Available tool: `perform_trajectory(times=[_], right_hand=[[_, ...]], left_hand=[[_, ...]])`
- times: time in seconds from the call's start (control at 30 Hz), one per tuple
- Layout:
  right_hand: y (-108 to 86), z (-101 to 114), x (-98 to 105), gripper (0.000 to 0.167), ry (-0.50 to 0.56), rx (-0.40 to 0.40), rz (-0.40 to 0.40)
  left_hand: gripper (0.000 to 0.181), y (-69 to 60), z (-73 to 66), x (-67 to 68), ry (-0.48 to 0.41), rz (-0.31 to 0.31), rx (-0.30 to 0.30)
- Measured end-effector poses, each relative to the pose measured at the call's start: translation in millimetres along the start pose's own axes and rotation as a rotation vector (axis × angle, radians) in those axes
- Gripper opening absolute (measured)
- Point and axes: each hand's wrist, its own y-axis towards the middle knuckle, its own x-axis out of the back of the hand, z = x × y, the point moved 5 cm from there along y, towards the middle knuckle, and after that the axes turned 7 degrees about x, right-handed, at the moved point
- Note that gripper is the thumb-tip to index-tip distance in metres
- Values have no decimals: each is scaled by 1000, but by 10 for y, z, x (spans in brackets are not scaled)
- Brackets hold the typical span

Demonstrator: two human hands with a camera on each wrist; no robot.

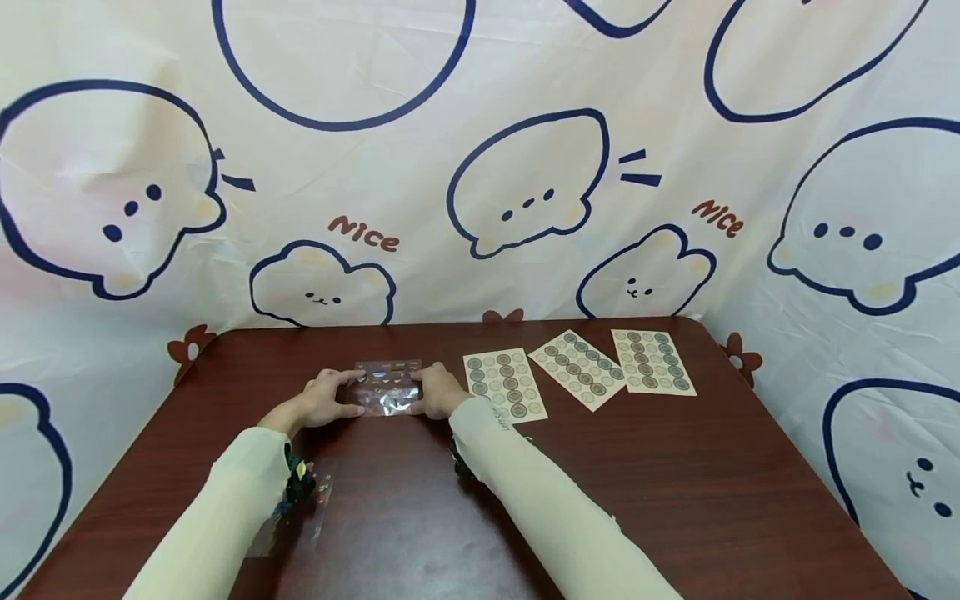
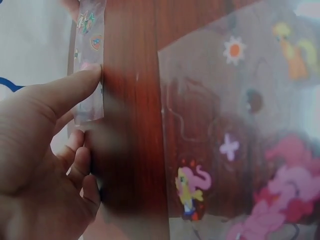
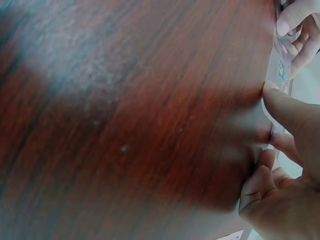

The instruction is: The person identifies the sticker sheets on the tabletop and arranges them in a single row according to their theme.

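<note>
A small clear sticker sheet (image 1: 387, 387) with tiny coloured pictures lies near the table's far side, shiny with reflected light. My left hand (image 1: 322, 398) holds its left side, the thumb at the near corner and a finger at the far corner. On the opposite side, my right hand (image 1: 441, 392) holds it in the same way. In the left wrist view the thumb lies on the sheet (image 2: 90, 45), with other fingers bent below. The right wrist view shows the sheet (image 3: 281, 65) nearly edge-on between both hands.
Another clear sheet (image 2: 195, 110) with cartoon pony stickers lies under my left forearm. To the right are three cream sheets of round stickers: one near my right wrist (image 1: 506, 385), a tilted one (image 1: 579, 368) and a far-right one (image 1: 652, 362). A printed curtain (image 1: 420, 192) stands behind the brown table (image 1: 600, 467).
</note>
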Motion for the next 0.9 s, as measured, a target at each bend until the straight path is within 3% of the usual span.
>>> perform_trajectory(times=[0.53,0.9], right_hand=[[-42,50,13,63,-48,27,11],[-13,42,-21,63,-37,13,25]], left_hand=[[67,25,-57,6,67,-32,-46],[66,1,-66,-11,60,-56,-75]])
